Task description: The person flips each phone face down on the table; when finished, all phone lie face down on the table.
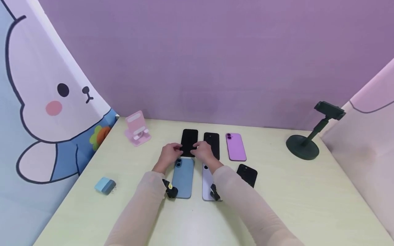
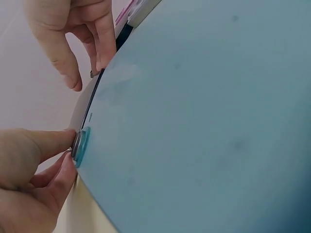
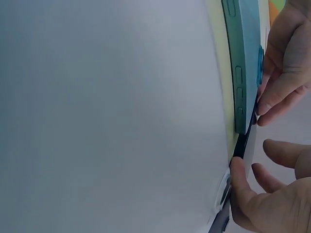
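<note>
A black phone (image 1: 189, 138) lies screen up at the back middle of the table. My left hand (image 1: 171, 153) pinches its left edge between thumb and fingers; in the left wrist view the blue phone's camera bump hides part of that grip. My right hand (image 1: 203, 151) is at its right edge, the thumb touching it and the other fingers spread apart, as the right wrist view shows. In front lie a blue phone (image 1: 183, 181) and a lilac phone (image 1: 207, 181), backs up, under my wrists. A second black phone (image 1: 215, 140) is partly covered by my right hand.
A purple phone (image 1: 236, 147) and another black phone (image 1: 247, 173) lie to the right. A pink phone stand (image 1: 137, 128) is at the back left, with a blue charger plug (image 1: 105, 185) nearer. A dark green stand (image 1: 303, 147) rises at the far right. A purple wall (image 1: 215, 68) closes the back.
</note>
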A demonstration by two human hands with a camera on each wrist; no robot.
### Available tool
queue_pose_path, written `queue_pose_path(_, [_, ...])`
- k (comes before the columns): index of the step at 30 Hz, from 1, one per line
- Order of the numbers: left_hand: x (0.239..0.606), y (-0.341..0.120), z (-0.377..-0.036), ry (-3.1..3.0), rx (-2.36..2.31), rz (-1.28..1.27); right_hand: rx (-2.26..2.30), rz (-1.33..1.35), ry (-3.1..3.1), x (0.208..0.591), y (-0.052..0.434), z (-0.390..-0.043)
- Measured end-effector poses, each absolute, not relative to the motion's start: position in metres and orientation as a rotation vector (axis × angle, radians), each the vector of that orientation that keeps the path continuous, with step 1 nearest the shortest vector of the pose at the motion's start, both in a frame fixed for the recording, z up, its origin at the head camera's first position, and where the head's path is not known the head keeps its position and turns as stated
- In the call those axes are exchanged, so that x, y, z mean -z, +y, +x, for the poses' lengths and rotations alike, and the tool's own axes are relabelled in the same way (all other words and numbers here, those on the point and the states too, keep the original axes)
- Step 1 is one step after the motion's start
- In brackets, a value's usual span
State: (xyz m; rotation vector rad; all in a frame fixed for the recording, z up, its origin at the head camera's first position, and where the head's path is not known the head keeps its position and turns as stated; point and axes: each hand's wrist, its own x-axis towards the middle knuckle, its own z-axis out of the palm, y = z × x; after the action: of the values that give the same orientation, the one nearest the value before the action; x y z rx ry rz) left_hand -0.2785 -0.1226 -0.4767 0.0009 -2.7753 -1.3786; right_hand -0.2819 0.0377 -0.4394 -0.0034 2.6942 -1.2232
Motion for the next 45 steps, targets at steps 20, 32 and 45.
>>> queue_pose_path(20, [0.476, -0.122, -0.276, -2.729, 1.436, 0.007, 1.421, 0.096, 2.651, 0.447, 0.039, -0.284])
queue_pose_path(32, [0.479, -0.119, -0.279, -2.744, 1.458, 0.043, 1.555, 0.09, 2.559, 0.445, 0.043, -0.282])
queue_pose_path(45, [0.468, -0.102, -0.278, -2.745, 1.369, -0.084, 1.99, 0.026, 2.284, 0.447, 0.04, -0.283])
